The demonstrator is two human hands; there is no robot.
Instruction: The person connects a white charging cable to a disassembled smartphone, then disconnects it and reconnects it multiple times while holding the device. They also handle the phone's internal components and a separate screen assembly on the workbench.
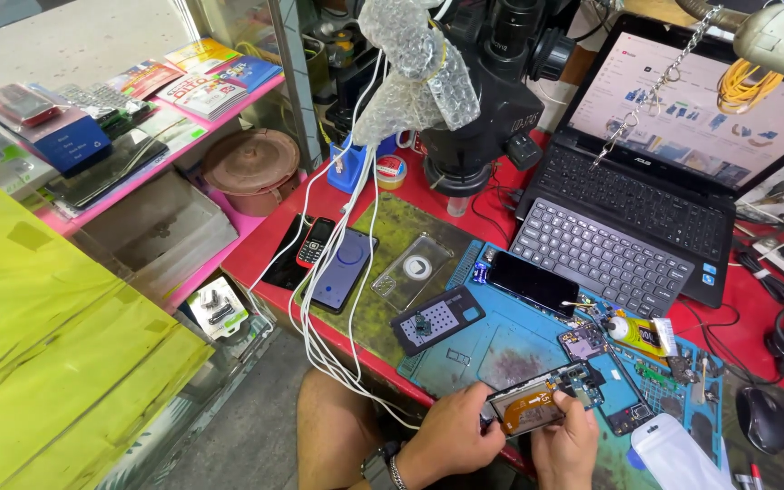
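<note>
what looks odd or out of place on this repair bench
The phone in both hands has its back off, innards bare. A bundle of white cables droops over the red table's front edge. Bubble wrap is bunched around the microscope.

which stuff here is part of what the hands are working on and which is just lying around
In hand:
- opened phone, back off, held by left hand and right hand
- blue repair mat under it
- loose circuit board
- glue tube

Lying about:
- laptop
- microscope
- red keypad phone
- clear phone case
- mouse
- white cables
</note>
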